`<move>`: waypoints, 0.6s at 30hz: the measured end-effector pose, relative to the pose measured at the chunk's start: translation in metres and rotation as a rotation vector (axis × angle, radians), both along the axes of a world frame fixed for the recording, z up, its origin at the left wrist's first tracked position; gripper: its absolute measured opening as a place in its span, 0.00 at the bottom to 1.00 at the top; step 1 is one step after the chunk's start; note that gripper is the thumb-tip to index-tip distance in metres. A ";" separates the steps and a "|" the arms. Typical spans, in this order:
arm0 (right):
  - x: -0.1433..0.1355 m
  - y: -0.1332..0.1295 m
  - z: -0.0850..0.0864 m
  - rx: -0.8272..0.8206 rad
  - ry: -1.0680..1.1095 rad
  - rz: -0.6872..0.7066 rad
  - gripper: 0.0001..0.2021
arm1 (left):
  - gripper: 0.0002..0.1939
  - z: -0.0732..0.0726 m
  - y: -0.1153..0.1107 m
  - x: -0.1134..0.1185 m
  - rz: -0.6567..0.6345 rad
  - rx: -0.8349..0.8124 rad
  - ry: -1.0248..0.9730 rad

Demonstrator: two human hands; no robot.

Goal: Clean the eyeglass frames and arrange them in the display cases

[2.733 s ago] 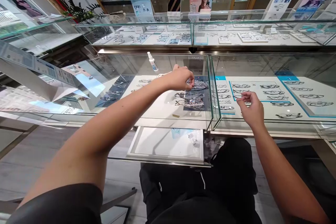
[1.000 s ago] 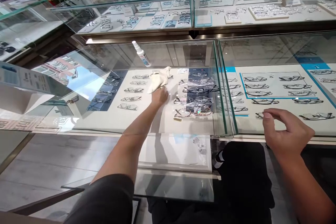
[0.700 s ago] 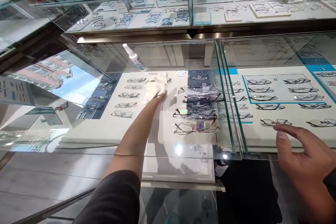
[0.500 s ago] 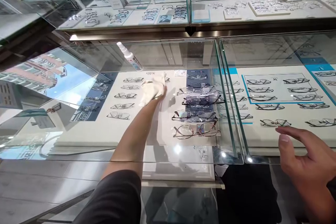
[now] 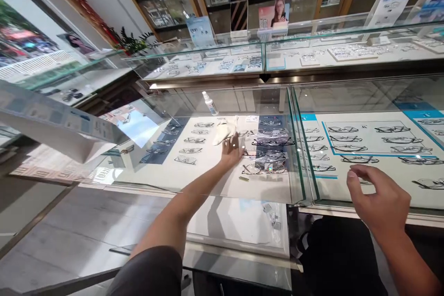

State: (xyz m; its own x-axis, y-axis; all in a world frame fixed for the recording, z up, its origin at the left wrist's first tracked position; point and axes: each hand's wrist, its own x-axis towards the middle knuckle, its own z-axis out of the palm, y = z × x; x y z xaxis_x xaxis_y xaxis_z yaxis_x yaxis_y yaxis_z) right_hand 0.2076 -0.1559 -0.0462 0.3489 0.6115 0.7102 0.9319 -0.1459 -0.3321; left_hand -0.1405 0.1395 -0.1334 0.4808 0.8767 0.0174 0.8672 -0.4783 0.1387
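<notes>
My left hand (image 5: 232, 151) reaches over the glass-topped counter, fingers parted and partly smeared by light spots. Just beyond its fingertips lies a crumpled cream cloth (image 5: 224, 132); whether a finger still touches it is hard to see. Behind the cloth stands a white spray bottle (image 5: 210, 103). Several eyeglasses (image 5: 265, 168) sit close to the right of this hand, and a column of frames (image 5: 190, 150) to its left. Over the right-hand case hovers my right hand (image 5: 379, 196), thumb and index fingertip together in a loop, with nothing visible between them.
Rows of eyeglasses (image 5: 402, 139) fill the right case, past a glass divider (image 5: 301, 148). A raised glass case (image 5: 222, 65) runs along the back. At the left stands a white display board (image 5: 58, 120). A black seat (image 5: 342, 254) is below the counter front.
My left hand has drawn back from the cloth, which previously covered its fingers. My right thumb and index fingertip have come closer together. The view has tilted up and swung left.
</notes>
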 end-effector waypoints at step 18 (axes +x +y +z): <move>0.006 -0.002 -0.006 0.150 0.181 0.080 0.10 | 0.24 0.171 -0.266 -0.061 -0.248 -0.354 0.221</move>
State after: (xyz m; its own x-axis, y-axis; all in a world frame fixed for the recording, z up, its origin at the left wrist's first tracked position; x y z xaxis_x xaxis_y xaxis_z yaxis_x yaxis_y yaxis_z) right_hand 0.2137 -0.1578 -0.0521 0.4337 0.5348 0.7252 0.8618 -0.0110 -0.5072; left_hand -0.2020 -0.1268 0.0377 0.6348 0.6685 -0.3874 0.7597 -0.6314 0.1555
